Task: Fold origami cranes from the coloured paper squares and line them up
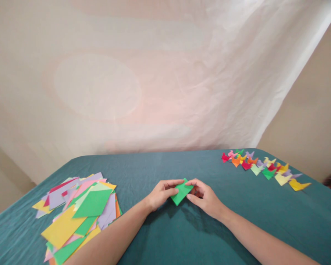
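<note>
Pinching a small green paper [181,193] by its left side, the left hand [160,195] is at the lower middle of the frame, its thumb on the near face and its fingers stretched along the upper edge. The right hand [206,198] is just right of it, loosely curled, with the index finger on the paper's upper right corner and the thumb tip at the lower right edge; how firmly it grips, I cannot tell. The green paper looks folded and tilts between the two hands, over a dark teal cloth [165,243]. At the lower left of the frame lies a loose, overlapping pile of coloured paper sheets [95,202] in green, yellow, lavender, pink and red, partly hidden by the left forearm [118,235]. Right of centre, toward the right edge, small folded paper birds [283,179] stand close together in slanting rows. A pale, creased sheet [165,81] fills most of the upper frame.
</note>
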A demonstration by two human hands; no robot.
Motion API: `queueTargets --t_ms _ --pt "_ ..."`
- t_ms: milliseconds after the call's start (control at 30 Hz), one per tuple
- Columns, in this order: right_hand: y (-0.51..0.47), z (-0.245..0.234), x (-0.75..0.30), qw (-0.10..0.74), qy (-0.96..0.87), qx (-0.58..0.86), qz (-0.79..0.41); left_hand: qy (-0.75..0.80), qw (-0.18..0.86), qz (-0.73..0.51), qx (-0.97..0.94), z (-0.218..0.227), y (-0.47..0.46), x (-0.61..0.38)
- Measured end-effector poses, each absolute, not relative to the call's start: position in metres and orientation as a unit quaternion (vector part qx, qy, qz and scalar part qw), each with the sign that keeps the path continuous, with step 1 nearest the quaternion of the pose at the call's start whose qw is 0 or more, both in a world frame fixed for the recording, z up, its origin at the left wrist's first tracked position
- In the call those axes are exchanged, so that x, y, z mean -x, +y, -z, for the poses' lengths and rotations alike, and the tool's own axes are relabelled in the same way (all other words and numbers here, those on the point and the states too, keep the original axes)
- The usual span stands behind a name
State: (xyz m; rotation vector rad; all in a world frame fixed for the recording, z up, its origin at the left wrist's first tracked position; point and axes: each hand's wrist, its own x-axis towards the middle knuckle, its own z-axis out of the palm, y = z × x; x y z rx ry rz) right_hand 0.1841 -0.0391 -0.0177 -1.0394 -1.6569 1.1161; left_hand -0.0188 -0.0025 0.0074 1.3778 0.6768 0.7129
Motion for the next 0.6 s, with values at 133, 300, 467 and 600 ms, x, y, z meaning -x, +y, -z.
queueTargets --t_ms 133,300,467,600 --pt "-0.0399 0.0159 -0.1836 0.431 -0.664 0.415 -0.448 0.3 0.663 -0.314 -0.61 -0.0082 -0.0025 0.019" --pt "-0.0404 0.0156 -0.1834 0.435 -0.661 0.413 -0.451 0.299 0.661 -0.312 -0.614 -0.008 -0.0024 0.0192" --pt "-0.0398 0.017 -0.1846 0.435 -0.66 0.412 -0.454 0.302 0.659 -0.311 -0.615 -0.0091 -0.0033 0.0189" --pt "-0.0405 0.0153 -0.1844 0.436 -0.661 0.408 -0.455 0.303 0.66 -0.309 -0.614 -0.0095 -0.0034 0.0187"
